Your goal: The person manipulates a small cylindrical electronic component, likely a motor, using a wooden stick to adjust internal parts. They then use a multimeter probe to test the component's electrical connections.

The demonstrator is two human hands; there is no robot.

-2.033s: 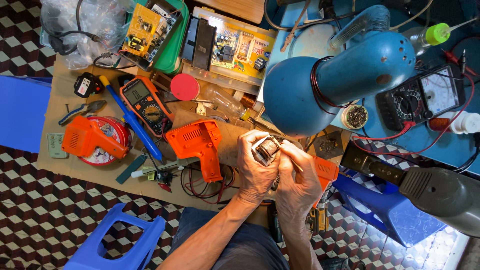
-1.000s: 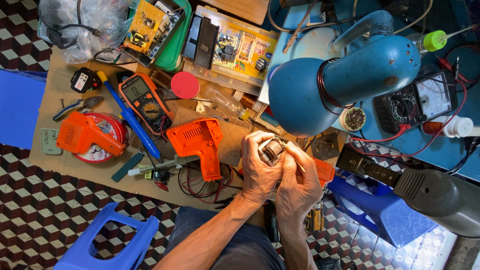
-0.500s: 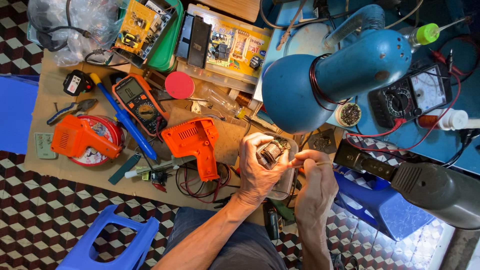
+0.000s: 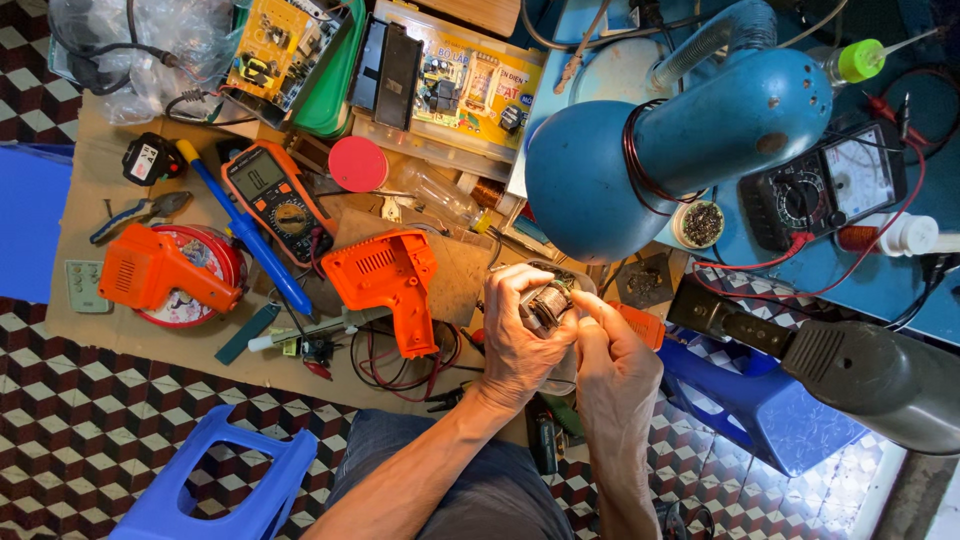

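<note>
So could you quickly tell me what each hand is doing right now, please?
Left hand: closed around a small motor part.
Right hand: fingertips touching the same part; a grip cannot be told.

The person's left hand [image 4: 520, 335] was raised in front of the body, fingers curled closed around a small object, thumb side turned to the right. The bare left forearm ran from the near left up to it, the wrist bent slightly. The right hand [image 4: 612, 365] sat just beside it on the right, touching, its forefinger and thumb pinched towards the left hand's grasp. The right forearm rose almost straight from the near edge.
</note>
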